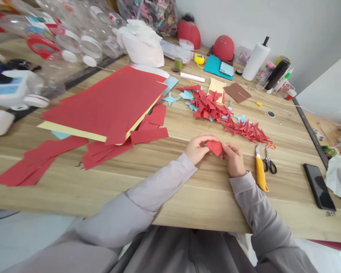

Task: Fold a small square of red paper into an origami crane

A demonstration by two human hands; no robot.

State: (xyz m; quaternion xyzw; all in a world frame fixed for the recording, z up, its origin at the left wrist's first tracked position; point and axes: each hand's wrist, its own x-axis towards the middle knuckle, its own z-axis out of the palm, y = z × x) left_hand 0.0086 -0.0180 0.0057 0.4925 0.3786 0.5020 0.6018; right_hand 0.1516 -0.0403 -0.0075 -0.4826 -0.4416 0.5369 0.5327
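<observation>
The left hand (198,148) pinches one small folded piece of red paper (215,148) just above the counter (74,189), and the right hand (234,159) pinches its other side. The paper's long side goes left to right, tipped a bit, and one corner points down toward the person. To the right lie one yellow box cutter (260,172), one pair of scissors (269,161) and one black phone (319,186).

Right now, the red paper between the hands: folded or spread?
Folded: the red paper shows a crease, pinched between left hand and right hand.
</observation>
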